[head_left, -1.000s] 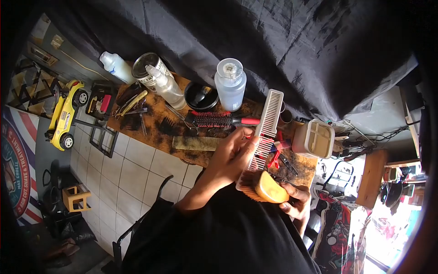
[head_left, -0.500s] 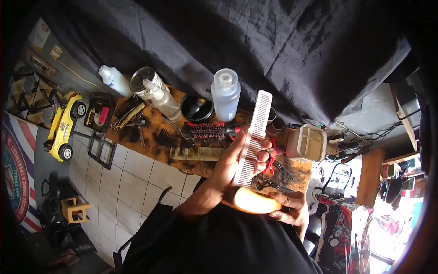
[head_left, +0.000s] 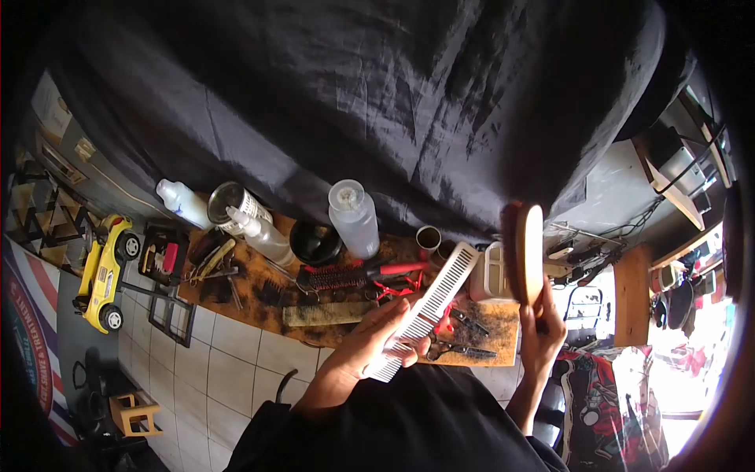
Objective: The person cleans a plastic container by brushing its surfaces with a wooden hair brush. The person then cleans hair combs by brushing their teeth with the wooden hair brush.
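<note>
My left hand [head_left: 376,338] is closed around a long white comb [head_left: 440,291], which slants up to the right over the table. Raised at the right, my right hand [head_left: 544,324] grips the lower end of a wooden-backed brush [head_left: 534,252], held upright with its dark bristles facing left. The hands are apart, and the brush does not touch the comb. Behind the comb lie a red-handled round hairbrush [head_left: 338,275] and a pale wide comb [head_left: 326,315]. Dark scissors [head_left: 460,351] rest on the table just right of my left hand.
The worn wooden table [head_left: 259,295] carries a clear bottle [head_left: 353,224], a spray bottle [head_left: 263,238], a tin [head_left: 236,206], a black bowl [head_left: 314,242] and a square container [head_left: 489,275]. A black curtain [head_left: 354,102] hangs behind. A yellow toy car [head_left: 102,275] is at the left.
My right hand has lifted the brush from beside the comb's lower end to upright at the right. The comb has tilted further right and sits lower. The camera view has shifted.
</note>
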The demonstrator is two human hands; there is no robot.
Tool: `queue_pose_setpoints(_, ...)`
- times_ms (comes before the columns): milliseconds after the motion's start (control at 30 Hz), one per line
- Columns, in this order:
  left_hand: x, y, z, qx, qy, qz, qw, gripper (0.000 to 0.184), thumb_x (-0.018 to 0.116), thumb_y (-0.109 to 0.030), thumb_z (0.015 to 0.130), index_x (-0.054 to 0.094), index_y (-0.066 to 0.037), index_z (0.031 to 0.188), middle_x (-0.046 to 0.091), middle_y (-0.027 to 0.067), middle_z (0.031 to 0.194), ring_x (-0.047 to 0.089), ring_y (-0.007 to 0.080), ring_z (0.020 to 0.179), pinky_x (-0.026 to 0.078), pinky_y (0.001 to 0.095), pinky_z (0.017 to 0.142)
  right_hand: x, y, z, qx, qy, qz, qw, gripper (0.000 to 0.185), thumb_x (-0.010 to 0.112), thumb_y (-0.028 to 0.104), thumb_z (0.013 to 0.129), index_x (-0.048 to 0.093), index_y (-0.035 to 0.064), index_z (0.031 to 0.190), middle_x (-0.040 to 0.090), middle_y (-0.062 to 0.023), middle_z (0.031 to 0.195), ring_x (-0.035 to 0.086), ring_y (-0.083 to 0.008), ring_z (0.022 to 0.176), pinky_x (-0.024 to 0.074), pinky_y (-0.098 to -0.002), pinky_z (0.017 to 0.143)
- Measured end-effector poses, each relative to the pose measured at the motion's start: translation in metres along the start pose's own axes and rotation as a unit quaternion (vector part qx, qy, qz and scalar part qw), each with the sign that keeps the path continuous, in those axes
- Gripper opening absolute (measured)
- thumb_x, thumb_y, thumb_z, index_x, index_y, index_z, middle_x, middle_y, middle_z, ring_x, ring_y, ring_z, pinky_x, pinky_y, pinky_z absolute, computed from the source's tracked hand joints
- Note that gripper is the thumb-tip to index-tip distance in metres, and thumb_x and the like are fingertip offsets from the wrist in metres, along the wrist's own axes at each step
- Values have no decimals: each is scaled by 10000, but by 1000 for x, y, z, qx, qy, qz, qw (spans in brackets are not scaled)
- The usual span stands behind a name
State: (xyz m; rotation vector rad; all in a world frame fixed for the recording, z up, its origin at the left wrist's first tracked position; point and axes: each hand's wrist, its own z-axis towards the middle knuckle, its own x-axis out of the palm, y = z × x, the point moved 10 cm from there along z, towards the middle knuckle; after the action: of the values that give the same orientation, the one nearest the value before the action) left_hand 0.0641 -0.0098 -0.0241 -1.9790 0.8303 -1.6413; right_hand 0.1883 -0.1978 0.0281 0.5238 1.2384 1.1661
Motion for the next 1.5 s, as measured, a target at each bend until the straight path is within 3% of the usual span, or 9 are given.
queue_pose_setpoints(100, -16, -4, 5, 24, -34, -30, 999, 492, 388, -379, 984, 415, -8, 1306, 591, 139, 1090, 603, 164, 793, 511, 274, 577, 39, 37, -18, -75, 213, 164, 960, 363, 621, 83, 790, 597, -96, 1104, 645, -99, 759, 587, -123, 656, 466, -256, 622)
queue_pose_setpoints(200, -22, -7, 4, 17, -51, -58, 997, 490, 411, -378, 974, 424, -14, 1301, 599, 121, 1080, 599, 175, 837, 520, 317, 723, 77, 73, -48, -241, 390, 112, 881, 441, 794, 256, 696, 674, 88, 1087, 695, -87, 830, 684, -227, 702, 550, -307, 627)
queue_pose_setpoints(500, -22, -14, -12, 53, 13, -60, 997, 443, 442, -305, 974, 396, -51, 1334, 565, 136, 1133, 543, 157, 955, 450, 277, 716, 27, 32, 20, -60, 45, -8, 997, 523, 728, -11, 713, 581, 19, 1214, 685, -185, 908, 664, -154, 731, 522, -275, 645)
queue_pose_setpoints(667, -30, -18, -6, 99, 40, -179, 978, 457, 389, -351, 985, 377, -75, 1350, 568, 139, 1137, 553, 193, 970, 458, 326, 756, 51, 27, -7, -98, 161, 150, 971, 398, 717, 31, 769, 612, -15, 1151, 696, -130, 915, 627, -89, 749, 524, -276, 656)
queue_pose_setpoints(767, -39, -15, -8, 64, -80, -130, 986, 477, 427, -335, 975, 355, -53, 1352, 568, 108, 1093, 547, 169, 880, 453, 303, 719, 93, 79, -61, -243, 456, 121, 848, 316, 770, 121, 738, 673, 33, 1026, 696, -84, 813, 672, -161, 715, 537, -313, 667)
queue_pose_setpoints(933, -25, -11, -3, 103, 163, -68, 979, 474, 464, -364, 950, 412, -41, 1293, 566, 129, 1115, 539, 199, 953, 467, 314, 754, 84, 43, -30, -155, 300, 57, 939, 498, 826, 283, 631, 680, 64, 1053, 686, -119, 759, 683, -244, 675, 540, -321, 633)
queue_pose_setpoints(1100, -25, -17, -8, 60, 28, -121, 990, 454, 446, -333, 973, 412, -23, 1302, 556, 95, 1072, 515, 143, 914, 454, 258, 718, 43, 29, 1, -11, 83, 7, 996, 507, 749, 43, 716, 596, 34, 1199, 676, -193, 828, 668, -147, 761, 524, -301, 657)
queue_pose_setpoints(1367, -44, -20, -2, 77, -5, -252, 965, 440, 373, -333, 990, 437, 14, 1253, 557, 142, 1057, 482, 181, 863, 447, 270, 675, 99, 60, -60, -175, 429, 156, 873, 450, 792, 257, 696, 668, 74, 1089, 699, -82, 867, 682, -202, 727, 539, -320, 659)
queue_pose_setpoints(1500, -41, -15, -4, 67, -10, -236, 969, 442, 392, -335, 986, 437, 11, 1258, 562, 139, 1067, 499, 180, 832, 456, 278, 669, 101, 54, -59, -189, 396, 95, 894, 394, 810, 272, 663, 701, 92, 996, 691, -77, 778, 673, -192, 666, 534, -306, 610)
